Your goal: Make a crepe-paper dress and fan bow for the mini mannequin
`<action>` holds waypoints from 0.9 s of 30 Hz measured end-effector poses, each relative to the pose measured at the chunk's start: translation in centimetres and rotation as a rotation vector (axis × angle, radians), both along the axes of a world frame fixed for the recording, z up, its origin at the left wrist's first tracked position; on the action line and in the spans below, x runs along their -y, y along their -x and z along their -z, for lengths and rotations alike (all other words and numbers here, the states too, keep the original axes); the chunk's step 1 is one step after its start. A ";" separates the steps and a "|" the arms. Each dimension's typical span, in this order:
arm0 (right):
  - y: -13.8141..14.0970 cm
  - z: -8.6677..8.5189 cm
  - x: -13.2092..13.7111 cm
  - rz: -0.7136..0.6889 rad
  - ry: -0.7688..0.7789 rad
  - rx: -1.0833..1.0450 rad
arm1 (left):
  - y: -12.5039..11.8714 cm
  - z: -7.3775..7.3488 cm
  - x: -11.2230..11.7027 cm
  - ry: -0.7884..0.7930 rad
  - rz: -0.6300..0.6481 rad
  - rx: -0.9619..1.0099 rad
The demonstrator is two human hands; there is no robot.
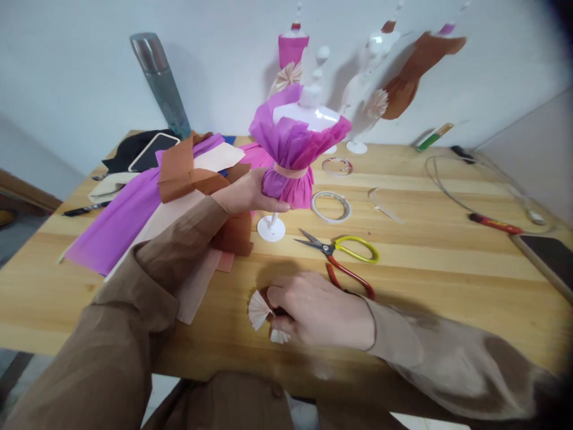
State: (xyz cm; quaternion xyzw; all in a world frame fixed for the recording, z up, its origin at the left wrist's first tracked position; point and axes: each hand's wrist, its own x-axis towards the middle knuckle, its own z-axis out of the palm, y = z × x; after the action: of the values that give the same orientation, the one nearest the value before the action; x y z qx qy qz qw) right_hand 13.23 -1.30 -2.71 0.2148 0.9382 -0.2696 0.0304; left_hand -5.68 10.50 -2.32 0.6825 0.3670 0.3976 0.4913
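Observation:
My left hand [250,192] is wrapped round the lower part of a small white mannequin [308,113] on a round stand. Purple and magenta crepe paper [293,140] covers its body, with a pale pink band [289,173] at the waist. Near the table's front edge, my right hand [308,307] pinches a pleated cream paper bow [258,309] with fan-shaped ends. Its middle is hidden under my fingers. Just beyond that hand lie scissors [329,248] with spread blades, one handle yellow and one red.
Crepe paper sheets in purple [120,215] and brown [176,173] are heaped at left, beside a phone [154,149] and a flask [161,83]. Tape rolls [331,218] lie right of the mannequin. Dressed mannequins [293,54] stand behind. A cable [441,185] and another phone [548,257] lie at right.

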 end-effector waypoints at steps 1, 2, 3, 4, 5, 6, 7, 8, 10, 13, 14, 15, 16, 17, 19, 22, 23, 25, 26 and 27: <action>0.0 0.1 0.1 -0.011 -0.013 0.001 | -0.2 0.0 0.0 0.028 0.051 -0.012; -0.1 0.1 0.0 -0.024 -0.019 0.000 | -0.3 0.0 0.1 0.057 0.097 -0.012; -0.3 -0.1 -0.2 -0.038 -0.017 -0.009 | -0.5 0.0 0.1 0.081 0.123 0.004; -0.6 -0.5 -0.5 -0.046 -0.009 -0.024 | -0.6 0.0 0.2 0.100 0.117 0.037; -0.9 -1.1 -0.9 -0.046 0.001 -0.052 | -0.8 0.1 0.2 0.118 0.099 0.073; -1.2 -1.7 -1.3 -0.034 0.006 -0.104 | -0.9 0.1 0.2 0.131 0.069 0.107; -1.5 -2.4 -1.8 -0.003 0.007 -0.179 | -0.9 0.3 0.2 0.138 0.041 0.136; -1.8 -3.1 -2.2 0.057 -0.012 -0.289 | -1.0 0.4 0.2 0.141 0.019 0.162; -2.2 -4.3 -3.2 0.285 -0.080 -0.534 | -1.3 0.6 0.3 0.141 -0.007 0.201; -1.7 -5.2 -5.0 0.685 -0.222 -0.820 | -1.9 0.7 0.6 0.164 -0.048 0.249; -1.4 -5.3 -5.6 0.781 -0.300 -0.880 | -2.2 0.7 0.8 0.182 -0.061 0.267; -1.0 -5.3 -6.3 0.833 -0.372 -0.900 | -2.6 0.7 1.0 0.200 -0.068 0.283; -0.6 -5.2 -6.9 0.857 -0.430 -0.896 | -2.9 0.7 1.1 0.214 -0.068 0.296; -0.3 -5.1 -7.5 0.870 -0.473 -0.874 | -3.1 0.7 1.3 0.220 -0.063 0.309; 0.2 -4.9 -8.4 0.870 -0.523 -0.807 | -3.6 0.7 1.6 0.219 -0.045 0.337; 0.3 -4.7 -9.0 0.876 -0.574 -0.747 | -3.9 0.8 1.8 0.226 -0.019 0.354; 0.3 -4.7 -9.0 0.878 -0.597 -0.739 | -3.9 0.9 1.7 0.228 -0.012 0.349; 0.1 -4.7 -8.9 0.862 -0.660 -0.718 | -3.9 1.0 1.7 0.227 -0.007 0.334; 0.0 -4.7 -8.7 0.843 -0.703 -0.700 | -3.9 1.1 1.6 0.232 -0.012 0.325; -0.1 -4.8 -8.5 0.817 -0.748 -0.676 | -3.9 1.2 1.6 0.254 -0.029 0.313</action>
State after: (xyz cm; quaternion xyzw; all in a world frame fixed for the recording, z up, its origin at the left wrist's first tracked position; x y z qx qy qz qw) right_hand 13.31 7.24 2.05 0.4538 0.7691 0.0329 -0.4487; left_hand -1.81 8.95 -3.49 0.5398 0.3430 0.4563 0.6186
